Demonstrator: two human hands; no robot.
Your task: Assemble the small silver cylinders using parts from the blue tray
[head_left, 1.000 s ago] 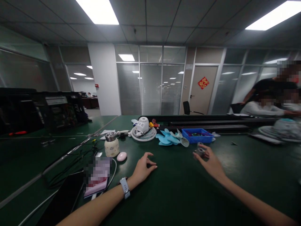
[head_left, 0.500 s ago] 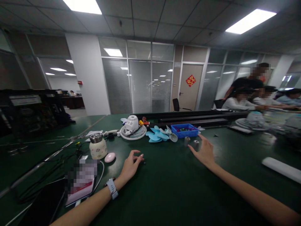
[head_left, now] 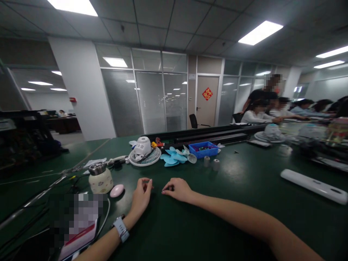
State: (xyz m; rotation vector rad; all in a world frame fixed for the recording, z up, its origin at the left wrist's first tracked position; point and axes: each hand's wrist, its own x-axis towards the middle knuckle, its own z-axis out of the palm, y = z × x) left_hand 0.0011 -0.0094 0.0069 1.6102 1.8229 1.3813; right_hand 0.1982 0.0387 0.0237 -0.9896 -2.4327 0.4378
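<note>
Green table [head_left: 231,217] fills the lower frame. White bar [head_left: 312,185] lies lower right. Center: white fan grille [head_left: 143,156], blue blades [head_left: 170,159] beside it, then blue tray [head_left: 203,149]. Cream flask [head_left: 100,178] sits left-center. L hand [head_left: 141,195] & R hand [head_left: 178,189] are bottom center, fingertips near each other, both loosely curled on the tabletop. Can't tell if either pinches anything. Pink oval [head_left: 117,190] is just left of L hand, not touching. Red door sign [head_left: 207,94], upper center: writing unreadable.

One view only, worn on the head. The green surface [head_left: 217,217] is looked across forward and slightly downward. The left hand [head_left: 141,197] and right hand [head_left: 178,189] are seen close by, the glass wall [head_left: 152,98] far behind.
</note>
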